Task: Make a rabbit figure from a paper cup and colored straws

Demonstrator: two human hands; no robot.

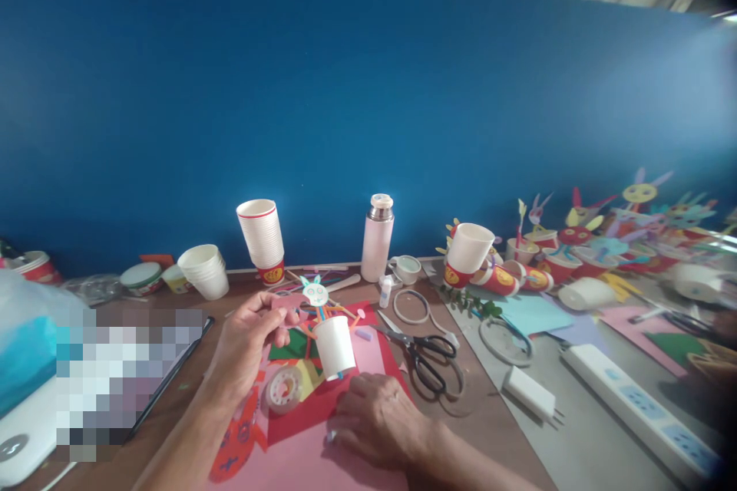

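Observation:
My left hand (262,330) pinches a small piece of pink paper (292,308) between thumb and fingers, close beside a paper-cup figure. That figure has a white paper cup (335,347) as its body, orange limbs, and a pale round paper head (315,292) with blue ears. Below the cup, my right hand (380,414) lies low over red paper (305,414), its fingers curled. A small whitish thing shows at its fingertips, too unclear to name. Between the hands sits a roll of clear tape (284,390). Black-handled scissors (423,353) lie partly open to the right.
A tall stack of paper cups (262,238), a pink thermos (378,242) and a small glue bottle (385,291) stand behind. On the right are a power strip (639,406), a white charger (533,393) and several finished cup figures (576,245). A tablet-like device (173,376) lies left.

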